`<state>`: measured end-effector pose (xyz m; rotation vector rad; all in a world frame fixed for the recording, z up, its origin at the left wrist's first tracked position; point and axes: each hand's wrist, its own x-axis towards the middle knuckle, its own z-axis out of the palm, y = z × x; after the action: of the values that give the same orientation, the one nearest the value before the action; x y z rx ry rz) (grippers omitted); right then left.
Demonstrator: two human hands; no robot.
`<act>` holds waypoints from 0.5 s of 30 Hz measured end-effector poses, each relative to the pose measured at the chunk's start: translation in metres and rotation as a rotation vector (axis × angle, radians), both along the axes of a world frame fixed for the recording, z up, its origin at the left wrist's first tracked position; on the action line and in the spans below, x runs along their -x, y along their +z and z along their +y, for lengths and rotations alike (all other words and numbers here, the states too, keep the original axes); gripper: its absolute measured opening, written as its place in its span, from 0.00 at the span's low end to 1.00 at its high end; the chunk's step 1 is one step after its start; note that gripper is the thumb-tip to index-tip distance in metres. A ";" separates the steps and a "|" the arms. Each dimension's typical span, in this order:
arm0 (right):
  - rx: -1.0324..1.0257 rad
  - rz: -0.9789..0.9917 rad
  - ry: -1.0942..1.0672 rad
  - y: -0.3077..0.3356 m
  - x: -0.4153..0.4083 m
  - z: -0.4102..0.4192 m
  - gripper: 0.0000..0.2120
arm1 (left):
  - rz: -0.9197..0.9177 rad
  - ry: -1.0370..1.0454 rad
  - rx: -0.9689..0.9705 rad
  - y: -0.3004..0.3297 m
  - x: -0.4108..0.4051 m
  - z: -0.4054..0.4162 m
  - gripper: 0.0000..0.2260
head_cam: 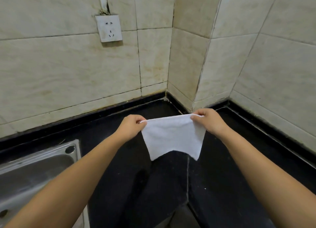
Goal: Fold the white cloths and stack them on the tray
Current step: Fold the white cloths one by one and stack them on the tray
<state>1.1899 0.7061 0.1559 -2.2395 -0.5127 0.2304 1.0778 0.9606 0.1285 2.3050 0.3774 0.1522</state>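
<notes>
White cloth [172, 135] hangs above the dark counter [222, 176], top edge running left to right. My left hand [130, 126] pinches one top corner, right hand [209, 120] the other. Equal reach; I'd fold corner to corner. No tray in view.

Small white terry cloth [172, 136] looks soft, matt w/ fuzzy nap; black stone countertop [222, 176] semi-gloss; stainless-steel sink [34, 168] brushed; cream wall tiles [68, 65] glazed, stained.
</notes>
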 end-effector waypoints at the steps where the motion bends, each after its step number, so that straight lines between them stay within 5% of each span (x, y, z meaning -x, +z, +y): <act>1: -0.009 -0.006 -0.007 -0.003 -0.003 0.009 0.07 | -0.031 0.015 -0.016 0.001 -0.002 0.007 0.07; 5: -0.022 0.028 0.037 -0.021 -0.005 0.029 0.06 | -0.143 0.055 0.062 -0.003 0.007 0.034 0.06; 11: 0.178 0.287 0.245 -0.083 0.023 0.008 0.09 | 0.306 -0.160 0.275 -0.073 0.063 0.055 0.05; 15: 0.272 0.428 0.286 -0.126 0.051 -0.002 0.06 | 0.453 -0.094 0.389 -0.121 0.097 0.045 0.05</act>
<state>1.1389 0.7037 0.0299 -2.2747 -0.5897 0.9533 0.9805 1.0054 0.0078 1.9492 0.4762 -0.4602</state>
